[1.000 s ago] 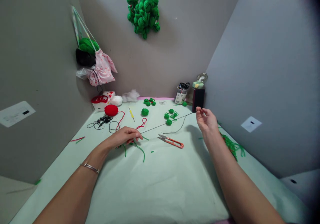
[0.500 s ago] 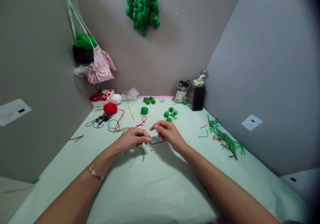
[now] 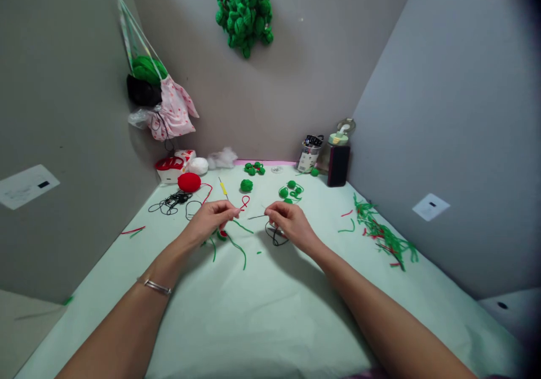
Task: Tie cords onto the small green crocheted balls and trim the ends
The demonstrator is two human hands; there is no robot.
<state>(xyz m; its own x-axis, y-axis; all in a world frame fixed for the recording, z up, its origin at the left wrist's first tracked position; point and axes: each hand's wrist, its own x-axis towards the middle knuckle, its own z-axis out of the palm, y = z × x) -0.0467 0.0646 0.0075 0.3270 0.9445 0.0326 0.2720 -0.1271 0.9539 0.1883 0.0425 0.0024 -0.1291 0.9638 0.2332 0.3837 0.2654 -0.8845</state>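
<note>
**Black thread pinched in the right hand, red-and-green piece beneath the left**

The right hand [image 3: 288, 220] held the black thread [image 3: 276, 240] between thumb and fingertips, a straight dark end poking toward the other hand and loose loops hanging below the knuckles. The left hand [image 3: 213, 219] had its thumb and fingers drawn together, well apart from that end; whether anything sat between them could not be made out. Just under its fingers was the small red-and-green piece [image 3: 222, 235], partly hidden, with green tails [image 3: 237, 246] trailing from it over the pale green cloth [image 3: 270, 311].

The thread looked very light, thin and limp, likely to curl and snag on itself, so a fingertip pinch close to the end seemed the surest hold. The piece seemed soft and squeezable, hardly fragile, and better taken by its body than by its tails.

Farther out, a red yarn ball [image 3: 189, 182] and a black tangle [image 3: 171, 203] lay beyond the left hand, and a green yarn ball [image 3: 246, 186] and small green pieces [image 3: 291, 190] toward the back. Green and red scraps [image 3: 382, 232] were heaped off to the right, and a green bunch [image 3: 246, 16] hung on the back wall.
</note>
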